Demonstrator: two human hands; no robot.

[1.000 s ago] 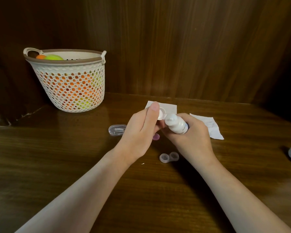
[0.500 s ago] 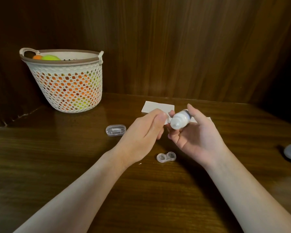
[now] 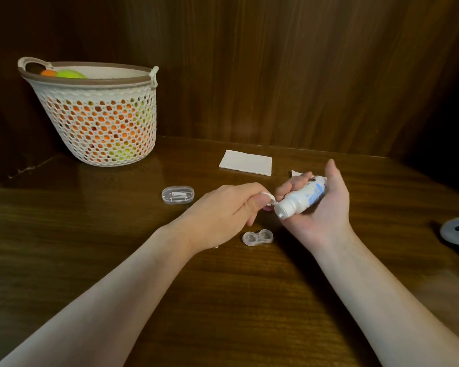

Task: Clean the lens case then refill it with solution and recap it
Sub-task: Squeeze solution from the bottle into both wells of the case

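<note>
Below, clear uncapped lens case (image 3: pixel 257 237)

At upper left, the basket (image 3: pixel 98 123) is cream-white openwork with a brown rim, orange and yellow-green showing through its holes. The solution bottle (image 3: pixel 301 197) at centre right is white with blue print, and the lens case (image 3: pixel 257 237) below it is clear. The table (image 3: pixel 64 247) is dark brown streaked woodgrain, bearing a white tissue (image 3: pixel 245 162) at upper centre.
</note>
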